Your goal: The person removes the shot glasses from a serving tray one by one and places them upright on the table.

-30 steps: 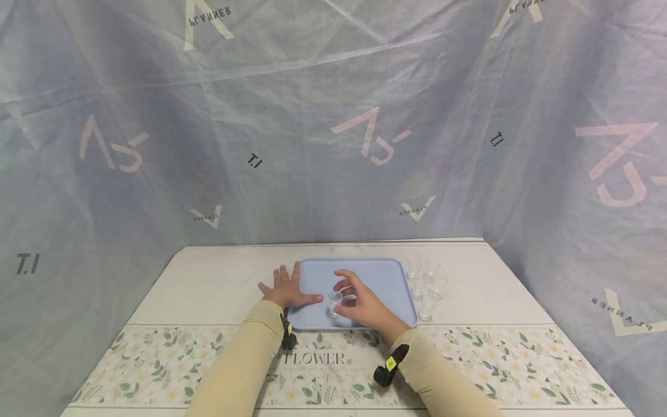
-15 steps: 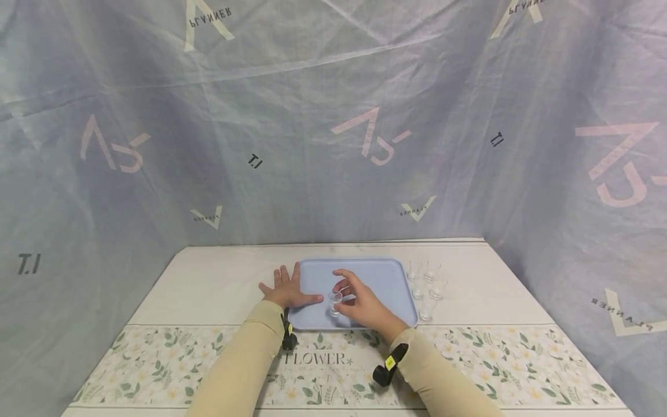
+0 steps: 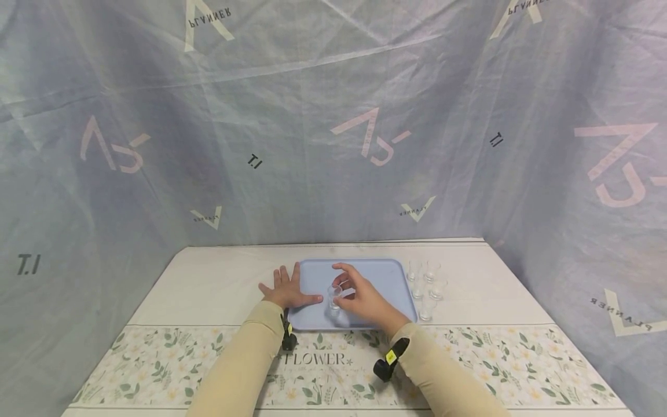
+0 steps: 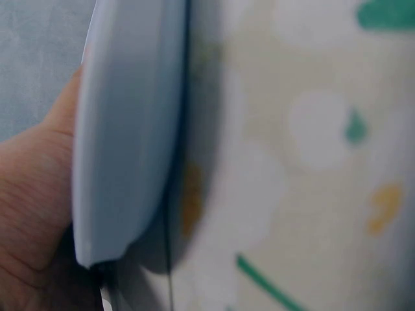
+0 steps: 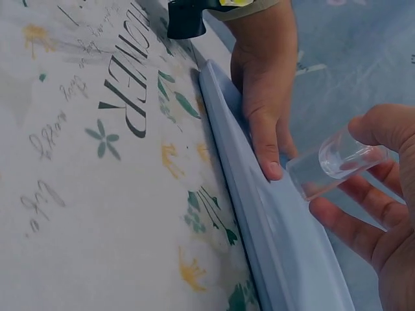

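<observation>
A small clear shot glass (image 3: 334,296) is pinched between the thumb and fingers of my right hand (image 3: 366,302), over the left half of a light blue tray (image 3: 375,278). In the right wrist view the shot glass (image 5: 334,162) has a thick base, which points toward the tray, and the index finger is raised off it. My left hand (image 3: 286,292) lies with spread fingers across the tray's left edge. Its thumb reaches onto the tray, pointing at the glass. The left wrist view shows mostly the tray's outer side (image 4: 130,129), with part of that hand behind it.
Several more clear shot glasses (image 3: 426,310) stand in a loose group just right of the tray. A white tablecloth (image 3: 224,284) with a floral band (image 3: 182,359) covers the table. Grey-blue printed curtains (image 3: 312,202) enclose the back and sides.
My right hand has raised the shot glass slightly and shifted it a little away from the tray's near edge. My left hand has stayed in place.
</observation>
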Motion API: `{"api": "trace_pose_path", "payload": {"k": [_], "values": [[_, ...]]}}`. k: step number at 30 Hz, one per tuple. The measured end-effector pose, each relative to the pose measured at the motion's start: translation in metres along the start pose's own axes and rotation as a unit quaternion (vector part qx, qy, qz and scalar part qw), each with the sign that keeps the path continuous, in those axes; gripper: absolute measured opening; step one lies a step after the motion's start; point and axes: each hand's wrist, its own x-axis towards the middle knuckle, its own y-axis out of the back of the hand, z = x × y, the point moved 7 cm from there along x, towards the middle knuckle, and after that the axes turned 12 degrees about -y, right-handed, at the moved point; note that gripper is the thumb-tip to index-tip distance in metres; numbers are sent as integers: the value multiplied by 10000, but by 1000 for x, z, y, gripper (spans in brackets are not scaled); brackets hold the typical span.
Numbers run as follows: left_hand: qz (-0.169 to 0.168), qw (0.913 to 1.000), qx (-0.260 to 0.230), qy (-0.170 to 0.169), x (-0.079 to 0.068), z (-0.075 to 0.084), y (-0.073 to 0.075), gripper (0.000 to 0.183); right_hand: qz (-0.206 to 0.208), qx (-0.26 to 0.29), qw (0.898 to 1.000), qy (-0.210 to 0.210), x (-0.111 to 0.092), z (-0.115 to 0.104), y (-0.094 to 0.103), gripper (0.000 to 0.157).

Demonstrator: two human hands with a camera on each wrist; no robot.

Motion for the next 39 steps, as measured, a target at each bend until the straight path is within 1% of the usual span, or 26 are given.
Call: {"api": "trace_pose_path", "payload": {"k": [8, 15, 19, 22, 24, 29, 33, 39], "values": [[-20, 10000, -3, 18, 3, -3, -2, 134, 69, -71, 10000, 4, -2, 2, 11, 77], [-24, 10000, 76, 2, 4, -6, -6, 134, 139, -127, 9997, -182, -11, 4, 27, 80], [6, 10000, 30, -55, 5, -7, -6, 134, 174, -172, 9995, -179, -21, -8, 38, 79], [35, 9999, -36, -105, 4, -6, -5, 135, 244, -199, 9995, -47, -30, -23, 47, 75], [7, 9999, -68, -122, 4, -5, -4, 135, 308, -197, 9993, 24, -36, -28, 53, 74], [-84, 9998, -131, -145, 3, -3, -4, 136, 441, -348, 9984, -34, -47, -27, 68, 73], [-160, 9998, -37, -121, 1, -2, -3, 136, 492, -410, 9979, -49, -55, -28, 83, 72], [-63, 9998, -82, -160, -4, 1, 2, 136, 532, -642, 9963, -189, -67, -33, 103, 72]]}}
